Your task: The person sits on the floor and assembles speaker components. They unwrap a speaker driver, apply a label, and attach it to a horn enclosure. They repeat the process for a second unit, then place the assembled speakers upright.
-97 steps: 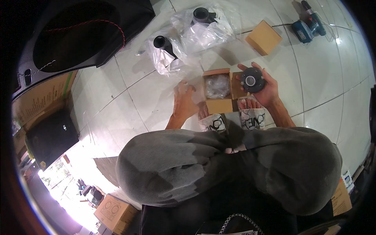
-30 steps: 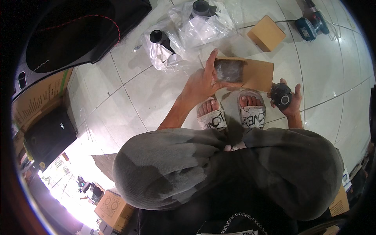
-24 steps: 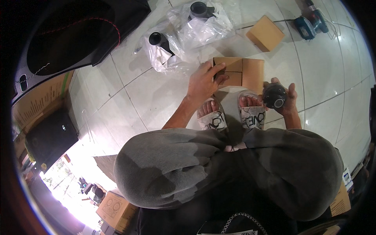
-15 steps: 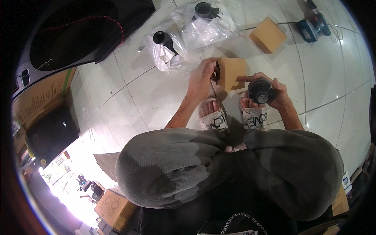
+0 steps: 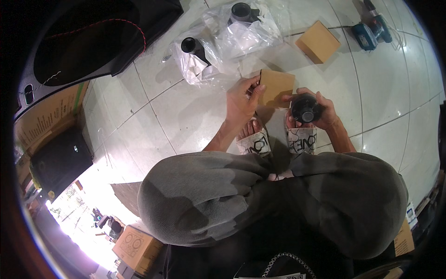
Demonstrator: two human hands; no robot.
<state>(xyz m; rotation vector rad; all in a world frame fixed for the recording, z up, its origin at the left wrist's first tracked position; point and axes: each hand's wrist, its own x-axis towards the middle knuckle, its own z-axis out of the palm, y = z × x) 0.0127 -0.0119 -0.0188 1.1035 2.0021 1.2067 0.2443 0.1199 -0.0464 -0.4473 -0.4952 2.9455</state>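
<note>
Head view: cardboard box (image 5: 277,88), seemingly closed already, is pinched by the left hand (image 5: 241,101); round black part (image 5: 305,109), left outside, is clasped by the right hand (image 5: 328,111).

The held box (image 5: 278,87) is matt cardboard, the black round part (image 5: 304,106) smooth — floor tiles (image 5: 383,90) glossy, bags (image 5: 248,43) shiny crinkled plastic.
</note>
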